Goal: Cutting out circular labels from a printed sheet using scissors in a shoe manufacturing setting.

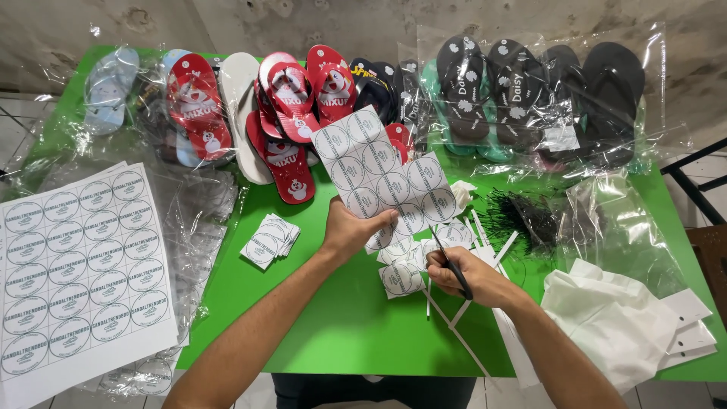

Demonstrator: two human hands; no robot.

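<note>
My left hand (350, 231) holds up a partly cut sheet of round white stickers (379, 170) over the green table (341, 326). My right hand (463, 276) grips black-handled scissors (451, 265) whose blades point up at the lower edge of that sheet. Cut square stickers (401, 276) lie loose under both hands. A small stack of cut stickers (269, 239) sits to the left of my left hand.
A full sheet of round stickers (79, 269) lies at the left on clear plastic. Red, white and black flip-flops (291, 113) line the back, some in clear bags (530, 98). Thin paper strips (462, 333), black ties (522, 216) and white cloth (613, 318) lie at the right.
</note>
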